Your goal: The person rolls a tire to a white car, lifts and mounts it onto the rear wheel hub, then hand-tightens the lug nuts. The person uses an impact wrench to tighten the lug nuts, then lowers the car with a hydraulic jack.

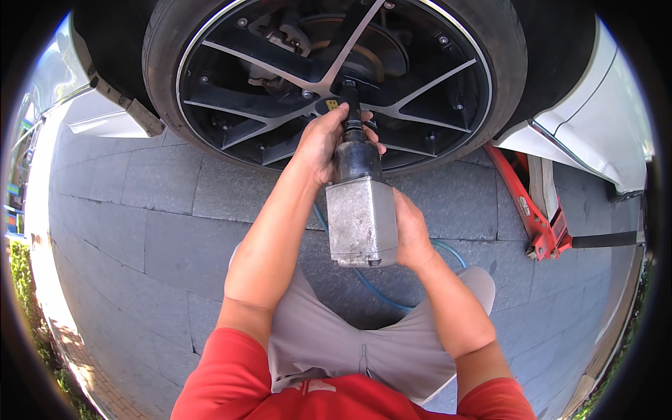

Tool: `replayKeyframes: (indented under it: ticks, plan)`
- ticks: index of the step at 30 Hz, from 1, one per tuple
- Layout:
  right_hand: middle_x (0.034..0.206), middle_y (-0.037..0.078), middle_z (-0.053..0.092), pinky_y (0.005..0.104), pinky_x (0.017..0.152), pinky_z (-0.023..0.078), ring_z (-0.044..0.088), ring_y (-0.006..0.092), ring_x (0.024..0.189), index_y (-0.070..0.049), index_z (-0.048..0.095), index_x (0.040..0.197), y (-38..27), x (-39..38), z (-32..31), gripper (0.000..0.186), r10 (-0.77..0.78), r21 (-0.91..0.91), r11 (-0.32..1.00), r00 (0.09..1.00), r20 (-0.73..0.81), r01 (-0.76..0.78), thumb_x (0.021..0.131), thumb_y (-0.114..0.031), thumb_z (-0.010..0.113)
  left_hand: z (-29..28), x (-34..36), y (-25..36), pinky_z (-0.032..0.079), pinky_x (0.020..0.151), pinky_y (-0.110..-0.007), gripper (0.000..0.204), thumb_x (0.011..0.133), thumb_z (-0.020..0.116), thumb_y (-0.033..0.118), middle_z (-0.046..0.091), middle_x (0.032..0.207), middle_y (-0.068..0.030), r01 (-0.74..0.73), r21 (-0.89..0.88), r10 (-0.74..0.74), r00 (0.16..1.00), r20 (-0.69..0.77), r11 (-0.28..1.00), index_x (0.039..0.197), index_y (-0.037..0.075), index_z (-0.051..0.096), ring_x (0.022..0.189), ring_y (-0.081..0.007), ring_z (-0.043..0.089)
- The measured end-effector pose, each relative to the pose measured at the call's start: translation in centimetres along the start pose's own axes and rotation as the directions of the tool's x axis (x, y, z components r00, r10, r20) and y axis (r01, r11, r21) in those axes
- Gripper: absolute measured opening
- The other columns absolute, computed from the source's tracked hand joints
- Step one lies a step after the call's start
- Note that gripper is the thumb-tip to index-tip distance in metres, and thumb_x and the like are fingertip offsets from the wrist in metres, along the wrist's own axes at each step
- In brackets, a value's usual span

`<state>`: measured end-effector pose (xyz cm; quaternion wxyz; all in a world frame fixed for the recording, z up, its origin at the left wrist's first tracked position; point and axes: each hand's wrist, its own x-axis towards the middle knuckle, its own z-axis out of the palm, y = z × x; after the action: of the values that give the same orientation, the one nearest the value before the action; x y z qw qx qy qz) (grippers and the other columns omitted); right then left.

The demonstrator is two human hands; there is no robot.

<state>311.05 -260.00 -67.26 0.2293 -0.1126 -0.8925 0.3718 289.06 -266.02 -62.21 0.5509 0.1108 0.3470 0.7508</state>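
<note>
A silver and black impact wrench (360, 217) points at the centre of a black spoked wheel (420, 112), its dark socket (350, 94) at a nut position near the hub; whether it seats on a nut is hidden. My left hand (325, 140) is closed around the front of the wrench beside the socket, fingertips curled over it. My right hand (411, 231) grips the wrench from the right side, its fingers mostly hidden behind the silver housing. A blue air hose (367, 283) runs on the ground beneath the tool.
A red floor jack (521, 196) with a long black handle (602, 240) stands at the right under the white car body (598, 126). Dark grey paving (112, 231) surrounds my bent legs (308, 350). Greenery (22, 287) lines the far left edge.
</note>
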Motion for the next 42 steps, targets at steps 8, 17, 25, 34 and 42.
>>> replayKeyframes:
  ticks: [8,17,25,34,42]
  plan:
    - [0.114,0.025,0.064,0.0437,0.089,0.051,0.064,0.0412,0.105,0.004,0.051,0.13,-0.8,0.8,0.1,0.071,0.095,0.22,0.971,0.995,0.017,-0.096,0.068,-0.01,0.081,1.1,0.5,0.6,0.061,0.067,-0.046,0.041,0.1,0.056,0.038,0.067,0.074,-0.0183,-0.056,0.205,0.084,0.988,-0.133,0.977,0.106,-0.003,0.056,0.07,-0.0346,0.071]
    - [0.113,0.025,0.064,0.0424,0.09,0.052,0.064,0.0394,0.106,0.001,0.051,0.132,-2.6,1.7,0.5,0.069,0.121,0.225,0.967,0.993,0.0,-0.118,0.07,-0.01,0.079,-0.1,1.5,-0.4,0.062,0.074,-0.049,0.041,0.097,0.06,0.038,0.067,0.076,-0.016,0.016,-0.379,0.013,0.997,0.073,0.925,0.107,-0.002,0.06,0.076,-0.0343,0.071]
    - [0.115,0.026,0.064,0.0435,0.09,0.052,0.063,0.0429,0.106,0.004,0.05,0.131,-1.6,1.8,0.7,0.067,0.119,0.112,0.986,0.993,0.015,-0.12,0.07,-0.007,0.078,-0.2,1.6,0.4,0.062,0.07,-0.046,0.041,0.096,0.062,0.039,0.066,0.077,-0.0151,-0.04,-0.122,0.034,0.998,-0.049,0.992,0.104,-0.001,0.061,0.071,-0.0321,0.07]
    - [0.11,0.025,0.064,0.0456,0.089,0.051,0.063,0.0437,0.104,0.004,0.051,0.128,-0.9,2.8,0.6,0.068,0.186,0.009,0.982,0.982,-0.006,-0.186,0.065,0.001,0.076,-1.3,3.0,0.7,0.061,0.073,-0.043,0.044,0.099,0.058,0.038,0.068,0.082,-0.0144,-0.024,-0.142,0.026,1.0,0.015,0.99,0.109,-0.004,0.062,0.074,-0.0283,0.071]
    - [0.111,0.025,0.063,0.0463,0.088,0.051,0.061,0.0452,0.104,0.002,0.052,0.127,-1.2,2.5,0.2,0.06,0.123,-0.065,0.99,0.991,-0.042,-0.126,0.07,0.007,0.067,-1.6,3.0,0.8,0.06,0.074,-0.043,0.043,0.1,0.057,0.038,0.07,0.087,-0.0158,0.0,-0.156,0.006,0.999,0.041,0.988,0.108,-0.004,0.062,0.074,-0.0274,0.071]
